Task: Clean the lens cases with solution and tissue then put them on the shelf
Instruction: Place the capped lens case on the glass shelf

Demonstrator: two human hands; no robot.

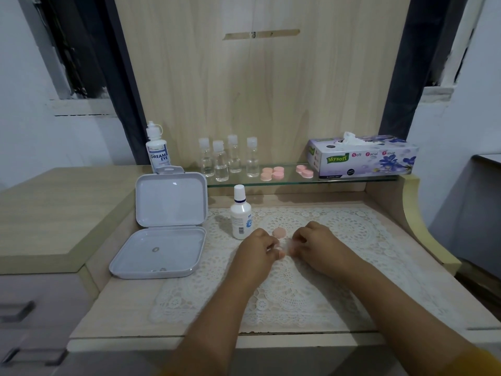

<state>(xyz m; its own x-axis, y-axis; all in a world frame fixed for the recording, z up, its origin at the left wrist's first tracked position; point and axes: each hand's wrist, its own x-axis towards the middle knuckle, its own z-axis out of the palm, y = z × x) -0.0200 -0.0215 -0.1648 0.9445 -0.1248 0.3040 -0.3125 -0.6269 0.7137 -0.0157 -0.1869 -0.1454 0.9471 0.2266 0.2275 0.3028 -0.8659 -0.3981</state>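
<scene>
At the centre of the frame our left hand and right hand meet over the lace mat on the worktop, fingers curled in and pinching a small, blurred lens case between them. A loose pink cap lies just above our hands, beside the white solution bottle. In the upper middle, more pink lens cases sit on the glass shelf, left of the tissue box.

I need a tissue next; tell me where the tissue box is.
In the head view, the tissue box sits at the right end of the glass shelf, just right of the pink lens cases.
</scene>
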